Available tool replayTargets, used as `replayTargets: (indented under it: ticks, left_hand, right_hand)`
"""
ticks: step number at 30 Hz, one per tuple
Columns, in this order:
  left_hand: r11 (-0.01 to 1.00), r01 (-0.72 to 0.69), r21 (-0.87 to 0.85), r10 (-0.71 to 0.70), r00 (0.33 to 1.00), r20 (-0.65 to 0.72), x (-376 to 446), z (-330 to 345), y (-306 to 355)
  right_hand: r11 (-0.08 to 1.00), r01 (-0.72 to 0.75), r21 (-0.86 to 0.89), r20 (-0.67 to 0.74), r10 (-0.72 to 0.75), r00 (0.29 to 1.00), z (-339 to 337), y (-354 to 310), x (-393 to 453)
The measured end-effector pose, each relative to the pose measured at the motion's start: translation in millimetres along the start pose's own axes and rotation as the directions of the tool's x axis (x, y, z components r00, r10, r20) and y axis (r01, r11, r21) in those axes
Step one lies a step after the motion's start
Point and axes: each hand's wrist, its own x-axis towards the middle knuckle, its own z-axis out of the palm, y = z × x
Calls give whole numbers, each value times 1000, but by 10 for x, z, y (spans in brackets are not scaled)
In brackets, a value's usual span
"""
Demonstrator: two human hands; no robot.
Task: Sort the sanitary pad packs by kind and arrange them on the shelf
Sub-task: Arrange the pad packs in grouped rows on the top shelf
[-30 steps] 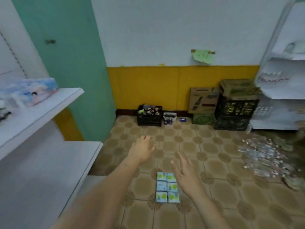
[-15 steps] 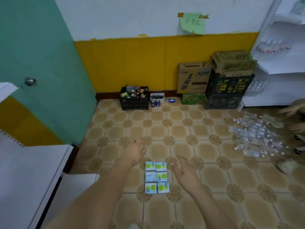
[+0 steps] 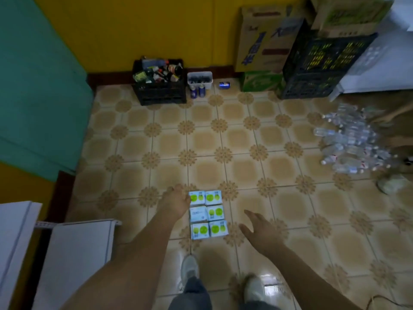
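Both my hands have dropped toward the six packs point(image 3: 208, 214) on the floor tiles: left hand point(image 3: 175, 204) touching the block's left edge, fingers curled; right hand point(image 3: 259, 229) just right of it, fingers spread, empty.

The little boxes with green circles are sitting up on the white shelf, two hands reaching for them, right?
Not quite. The head view shows the boxes lying on the tiled floor, not on the white shelf. Both hands do reach for them: the left hand at their left edge, the right hand beside them.
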Motion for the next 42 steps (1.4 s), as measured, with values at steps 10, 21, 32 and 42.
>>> replayTargets:
  ticks: [10,21,32,42]
  left_hand:
    - [964,203,-171,-147,945,292,2219,3052,-847]
    - [554,389,-736,-228,921,315,3637,5657,-1552]
    - [277,387,-880,-102,922,373,2195,3179,-911]
    - [192,182,-964,-103,981,164,-95,-282,-217]
  right_hand:
    - [978,-152,145,167,127,978,2401,1528,2424]
    - [838,-203,507,93,180,979,4829,2511,4476]
    - [557,-169,813,86,171,981,2579,1341,2911]
    - [506,22,862,2,-47,999,-518,-677,727]
